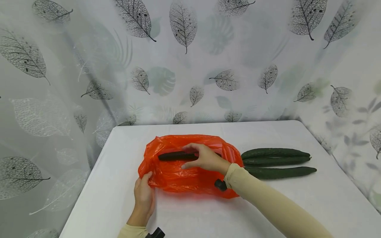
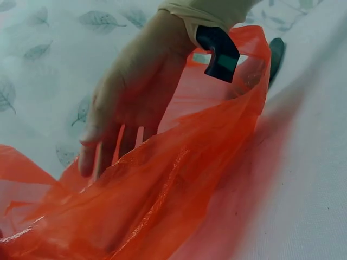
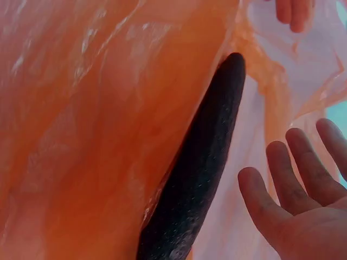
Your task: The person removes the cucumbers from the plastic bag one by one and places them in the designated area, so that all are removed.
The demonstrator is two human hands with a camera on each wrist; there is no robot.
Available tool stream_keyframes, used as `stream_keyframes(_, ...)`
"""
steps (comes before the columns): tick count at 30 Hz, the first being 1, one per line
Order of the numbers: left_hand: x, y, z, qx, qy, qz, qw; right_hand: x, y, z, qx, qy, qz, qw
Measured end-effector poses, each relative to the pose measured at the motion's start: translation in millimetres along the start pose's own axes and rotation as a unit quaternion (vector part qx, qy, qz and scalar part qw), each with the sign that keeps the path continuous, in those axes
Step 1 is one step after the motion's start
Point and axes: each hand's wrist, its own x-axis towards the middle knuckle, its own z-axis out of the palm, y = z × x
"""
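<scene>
An orange-red plastic bag [image 1: 184, 180] lies spread open on the table, with one dark green cucumber [image 1: 171, 156] lying lengthwise inside it. My left hand [image 1: 144, 195] holds the bag's left edge, the thumb on the rim and the other fingers mostly hidden. Over the bag's opening is my right hand [image 1: 205, 159], its fingers spread above the cucumber. In the right wrist view those fingers [image 3: 298, 184] stand apart beside the cucumber [image 3: 198, 162], gripping nothing. The left wrist view shows the right hand [image 2: 133, 92] reaching in past the bag's raised side [image 2: 162, 184].
Several more cucumbers [image 1: 279, 172] lie side by side on the white table [image 1: 268, 205], just right of the bag. A leaf-patterned curtain [image 1: 184, 66] hangs behind the table and along its sides.
</scene>
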Motion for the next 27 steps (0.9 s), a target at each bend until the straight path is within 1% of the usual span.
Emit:
stream_keyframes(3, 0.4, 1.0, 0.0, 0.005, -0.006, -0.004, 1.0, 2.5, 4, 0, -0.043, 0.0, 0.01, 0.999)
stream_keyframes(7, 0.7, 1.7, 1.0, 0.007, -0.013, -0.004, 0.9999, 6.7, 10, 1, -0.093, 0.007, 0.012, 0.9956)
stream_keyframes(11, 0.3, 1.3, 2.7, 0.0, -0.018, -0.002, 0.9998, 10.2, 15, 2, -0.135, 0.02, 0.014, 0.9906)
stream_keyframes(13, 0.1, 0.7, 3.0, 0.002, -0.022, 0.0, 0.9998, 12.0, 17, 2, -0.154, 0.026, 0.022, 0.9875)
stream_keyframes(15, 0.0, 0.6, 3.1, 0.004, -0.026, 0.002, 0.9997, 13.9, 20, 2, -0.167, 0.032, 0.034, 0.9849)
stream_keyframes(21, 0.6, -0.3, 2.7, 0.013, -0.03, 0.004, 0.9995, 20.9, 31, 2, -0.181, 0.041, 0.068, 0.9802)
stream_keyframes(24, 0.9, -0.5, 3.4, 0.01, -0.028, 0.001, 0.9995, 24.7, 35, 2, -0.198, 0.045, 0.079, 0.976)
stream_keyframes(27, 0.6, 0.0, 4.4, 0.007, -0.026, -0.001, 0.9996, 28.6, 39, 3, -0.224, 0.048, 0.079, 0.9701)
